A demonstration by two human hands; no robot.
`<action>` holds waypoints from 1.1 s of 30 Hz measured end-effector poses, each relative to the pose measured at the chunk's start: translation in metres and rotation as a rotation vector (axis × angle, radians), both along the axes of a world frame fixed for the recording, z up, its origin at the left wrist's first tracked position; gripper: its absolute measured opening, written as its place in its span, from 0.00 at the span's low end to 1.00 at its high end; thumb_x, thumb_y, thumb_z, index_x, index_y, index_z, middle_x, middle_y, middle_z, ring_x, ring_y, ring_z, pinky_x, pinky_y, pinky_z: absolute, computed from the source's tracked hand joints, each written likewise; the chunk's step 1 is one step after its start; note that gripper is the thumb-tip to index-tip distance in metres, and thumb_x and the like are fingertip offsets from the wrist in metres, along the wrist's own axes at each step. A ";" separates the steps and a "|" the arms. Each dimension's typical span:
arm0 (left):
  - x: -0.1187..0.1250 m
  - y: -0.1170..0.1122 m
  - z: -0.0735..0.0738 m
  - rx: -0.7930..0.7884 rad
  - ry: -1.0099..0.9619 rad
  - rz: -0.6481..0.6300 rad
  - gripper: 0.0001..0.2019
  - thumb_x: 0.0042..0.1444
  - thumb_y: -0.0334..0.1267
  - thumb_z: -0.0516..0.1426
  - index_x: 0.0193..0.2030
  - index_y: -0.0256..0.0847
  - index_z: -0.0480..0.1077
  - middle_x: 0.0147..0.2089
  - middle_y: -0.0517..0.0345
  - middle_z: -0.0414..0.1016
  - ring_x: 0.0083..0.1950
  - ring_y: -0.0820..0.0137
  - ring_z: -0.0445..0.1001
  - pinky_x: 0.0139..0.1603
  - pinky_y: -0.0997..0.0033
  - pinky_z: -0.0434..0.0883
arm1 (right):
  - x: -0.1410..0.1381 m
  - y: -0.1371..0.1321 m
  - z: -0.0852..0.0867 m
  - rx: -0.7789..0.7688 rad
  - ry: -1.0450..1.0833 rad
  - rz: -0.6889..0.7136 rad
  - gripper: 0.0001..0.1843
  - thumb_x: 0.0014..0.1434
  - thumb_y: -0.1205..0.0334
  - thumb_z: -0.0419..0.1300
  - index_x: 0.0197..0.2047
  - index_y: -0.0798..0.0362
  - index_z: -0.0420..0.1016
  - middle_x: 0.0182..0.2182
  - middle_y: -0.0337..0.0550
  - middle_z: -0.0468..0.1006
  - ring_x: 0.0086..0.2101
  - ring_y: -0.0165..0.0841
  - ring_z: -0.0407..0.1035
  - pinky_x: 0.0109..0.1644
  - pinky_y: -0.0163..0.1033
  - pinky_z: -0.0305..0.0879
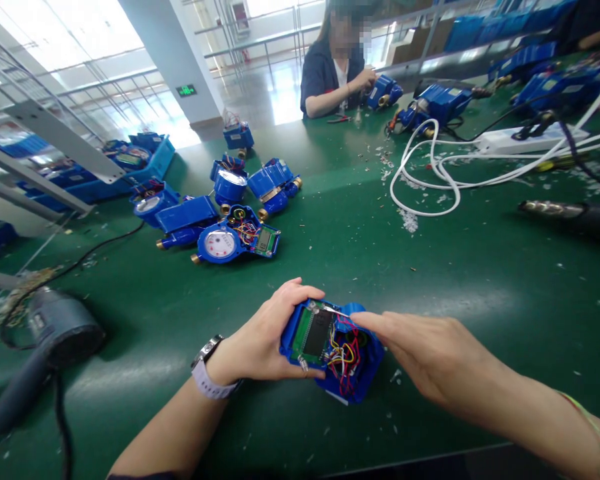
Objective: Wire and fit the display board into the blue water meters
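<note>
My left hand, with a watch on the wrist, grips the left side of an opened blue water meter near the front edge of the green table. A green circuit board with a dark display and red and yellow wires show inside it. My right hand reaches in from the right, fingers together, with the index finger pointing onto the top of the meter beside a thin metal part.
Several more blue meters lie at the middle left, one open with its dial up. A grey heat gun lies at the left, another tool at the right. White cable coils beyond. A person works across the table.
</note>
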State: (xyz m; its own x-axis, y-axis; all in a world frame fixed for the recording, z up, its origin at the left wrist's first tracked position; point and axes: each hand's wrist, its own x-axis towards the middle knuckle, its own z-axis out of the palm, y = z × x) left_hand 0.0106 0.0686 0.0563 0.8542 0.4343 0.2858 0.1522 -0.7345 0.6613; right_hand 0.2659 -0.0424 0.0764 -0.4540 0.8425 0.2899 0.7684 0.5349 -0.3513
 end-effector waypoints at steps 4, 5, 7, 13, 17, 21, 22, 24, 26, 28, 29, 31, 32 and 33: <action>0.002 0.000 0.007 -0.001 0.043 -0.029 0.43 0.47 0.55 0.66 0.64 0.46 0.51 0.60 0.44 0.66 0.65 0.49 0.64 0.70 0.44 0.56 | -0.001 0.007 0.013 0.054 -0.236 0.063 0.39 0.52 0.81 0.48 0.67 0.51 0.52 0.32 0.36 0.76 0.24 0.31 0.70 0.23 0.36 0.54; 0.002 0.000 0.009 -0.011 0.057 -0.030 0.43 0.47 0.55 0.67 0.64 0.45 0.51 0.60 0.44 0.65 0.65 0.49 0.64 0.70 0.45 0.57 | -0.001 0.010 0.016 0.073 -0.299 0.078 0.43 0.49 0.81 0.49 0.68 0.50 0.51 0.31 0.35 0.75 0.22 0.30 0.69 0.21 0.36 0.50; 0.001 0.000 0.011 -0.032 0.065 -0.020 0.43 0.46 0.54 0.67 0.64 0.45 0.52 0.61 0.44 0.65 0.66 0.49 0.62 0.69 0.46 0.58 | -0.002 0.014 0.021 0.078 -0.403 0.102 0.46 0.46 0.81 0.52 0.68 0.50 0.52 0.28 0.34 0.74 0.19 0.30 0.67 0.20 0.38 0.44; 0.002 -0.001 0.007 -0.059 -0.019 0.009 0.43 0.46 0.52 0.68 0.65 0.45 0.53 0.60 0.45 0.65 0.63 0.52 0.64 0.66 0.52 0.64 | -0.008 0.021 0.015 -0.023 -0.339 0.072 0.41 0.52 0.78 0.53 0.68 0.48 0.53 0.32 0.35 0.79 0.22 0.29 0.71 0.21 0.35 0.52; 0.004 0.001 0.004 -0.091 -0.072 0.015 0.44 0.45 0.51 0.69 0.65 0.46 0.53 0.60 0.46 0.64 0.61 0.54 0.65 0.64 0.55 0.66 | -0.011 0.020 0.006 -0.135 -0.121 0.038 0.35 0.59 0.78 0.47 0.68 0.51 0.55 0.39 0.40 0.81 0.29 0.32 0.76 0.27 0.33 0.66; 0.003 0.003 0.001 -0.087 -0.070 0.012 0.46 0.44 0.50 0.69 0.65 0.46 0.51 0.60 0.46 0.64 0.62 0.55 0.65 0.64 0.56 0.66 | -0.011 0.020 0.002 -0.215 0.097 0.034 0.29 0.64 0.74 0.43 0.67 0.53 0.58 0.50 0.45 0.78 0.41 0.34 0.77 0.41 0.36 0.74; 0.002 0.003 0.000 -0.080 -0.068 0.012 0.46 0.44 0.50 0.69 0.66 0.46 0.51 0.60 0.46 0.63 0.63 0.54 0.64 0.65 0.55 0.64 | -0.010 0.021 0.003 -0.232 0.151 0.039 0.28 0.66 0.73 0.43 0.67 0.53 0.58 0.52 0.45 0.76 0.44 0.34 0.76 0.45 0.36 0.74; 0.001 0.003 -0.001 -0.065 -0.068 0.013 0.47 0.44 0.51 0.69 0.66 0.47 0.50 0.61 0.46 0.63 0.65 0.53 0.63 0.68 0.52 0.61 | -0.008 0.020 0.005 -0.267 0.232 0.039 0.26 0.68 0.71 0.42 0.67 0.52 0.58 0.54 0.44 0.74 0.47 0.32 0.74 0.48 0.35 0.73; 0.000 0.002 -0.002 -0.073 -0.064 0.017 0.49 0.44 0.51 0.69 0.68 0.48 0.48 0.63 0.45 0.61 0.66 0.52 0.62 0.69 0.51 0.60 | -0.006 0.019 0.008 -0.303 0.239 0.023 0.25 0.69 0.70 0.42 0.66 0.49 0.59 0.53 0.42 0.76 0.45 0.31 0.75 0.45 0.33 0.73; 0.000 0.002 -0.001 -0.103 -0.048 0.025 0.51 0.44 0.52 0.69 0.70 0.48 0.44 0.65 0.44 0.59 0.66 0.51 0.62 0.69 0.50 0.61 | -0.003 0.016 0.012 -0.305 0.157 0.005 0.24 0.68 0.71 0.43 0.64 0.46 0.60 0.49 0.40 0.78 0.40 0.30 0.77 0.37 0.31 0.72; 0.001 0.001 0.000 -0.116 -0.037 0.030 0.53 0.44 0.52 0.69 0.70 0.47 0.42 0.66 0.43 0.58 0.66 0.51 0.62 0.69 0.49 0.61 | -0.002 0.015 0.013 -0.290 0.089 -0.002 0.24 0.67 0.72 0.45 0.63 0.45 0.61 0.48 0.39 0.79 0.37 0.30 0.77 0.34 0.31 0.71; 0.001 0.001 0.002 -0.113 -0.010 0.030 0.53 0.44 0.52 0.69 0.71 0.47 0.42 0.67 0.43 0.58 0.66 0.49 0.62 0.69 0.47 0.59 | 0.000 0.013 0.016 -0.225 -0.065 -0.007 0.27 0.63 0.75 0.49 0.62 0.46 0.61 0.43 0.40 0.80 0.31 0.30 0.76 0.30 0.30 0.66; 0.001 0.001 0.003 -0.096 0.002 0.029 0.53 0.44 0.52 0.69 0.70 0.48 0.43 0.66 0.43 0.59 0.67 0.48 0.61 0.70 0.46 0.58 | 0.000 0.013 0.017 -0.181 -0.137 -0.006 0.28 0.60 0.76 0.50 0.61 0.46 0.61 0.41 0.40 0.80 0.29 0.29 0.75 0.28 0.30 0.64; 0.001 0.001 0.003 -0.077 0.012 0.027 0.52 0.44 0.52 0.69 0.70 0.48 0.44 0.66 0.43 0.59 0.67 0.48 0.60 0.70 0.45 0.58 | 0.000 0.014 0.020 -0.139 -0.202 -0.001 0.31 0.57 0.78 0.52 0.61 0.47 0.61 0.38 0.39 0.80 0.26 0.29 0.74 0.25 0.30 0.60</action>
